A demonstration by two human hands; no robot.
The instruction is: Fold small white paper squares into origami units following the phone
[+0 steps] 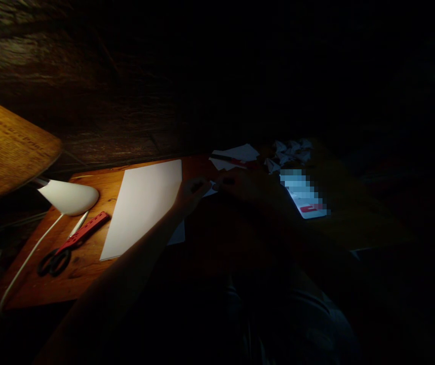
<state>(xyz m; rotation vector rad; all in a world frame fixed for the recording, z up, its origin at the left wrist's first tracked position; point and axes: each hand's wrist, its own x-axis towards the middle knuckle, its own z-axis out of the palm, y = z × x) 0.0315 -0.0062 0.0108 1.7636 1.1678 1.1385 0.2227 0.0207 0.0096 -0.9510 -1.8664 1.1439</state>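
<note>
Over the middle of the wooden table, my left hand (192, 194) and my right hand (236, 184) come together, fingers closed at a small piece of white paper (212, 189). Only a bit of the paper shows between the fingertips; the rest is hidden by the hands and the dark. A large white paper sheet (145, 203) lies under my left wrist and forearm. Just beyond the hands are white paper slips (240, 152) with a thin dark and red tool (228, 160) across them. Several small folded paper pieces (291, 152) sit to the right of these.
A lit phone (304, 195), its screen partly blurred, lies right of my hands. On the left stands a lamp with a white base (75, 196) and a yellow-brown shade (8, 147). Black-handled scissors with a red part (84, 230) and a white pen (78, 224) lie near it.
</note>
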